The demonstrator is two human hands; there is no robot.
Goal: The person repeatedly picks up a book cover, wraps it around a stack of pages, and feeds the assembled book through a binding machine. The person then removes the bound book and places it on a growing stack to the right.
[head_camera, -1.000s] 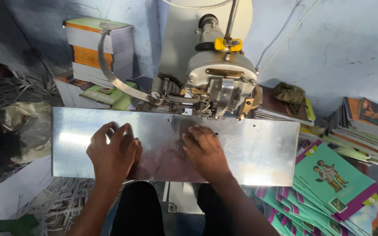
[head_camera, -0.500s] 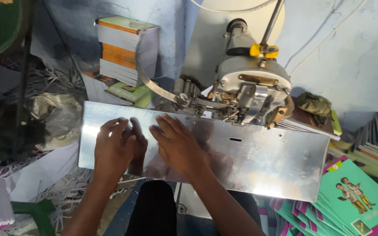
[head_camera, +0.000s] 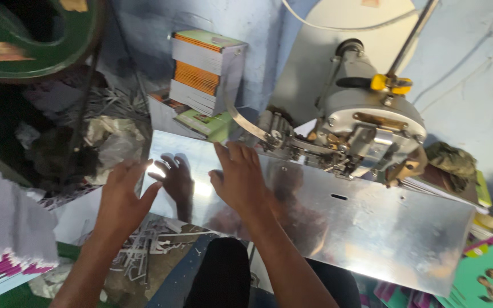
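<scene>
A shiny metal work plate (head_camera: 372,228) lies in front of a grey stitching machine (head_camera: 366,131). My right hand (head_camera: 241,179) rests flat on the plate's left part, fingers spread, close to the machine's head. My left hand (head_camera: 122,194) hovers open just past the plate's left edge, fingers apart, holding nothing. Its reflection shows on the plate. A curved metal strip (head_camera: 245,124) arcs from the machine toward the back.
A stack of bound booklets (head_camera: 203,68) stands at the back, with a green booklet (head_camera: 203,121) below it. Paper offcuts (head_camera: 144,251) litter the floor at left. White sheets (head_camera: 7,228) pile at far left. Green illustrated covers (head_camera: 492,282) lie at bottom right.
My left hand has slid off the plate to beyond its left edge and opened. My right hand has moved left along the plate. The camera has swung left.
</scene>
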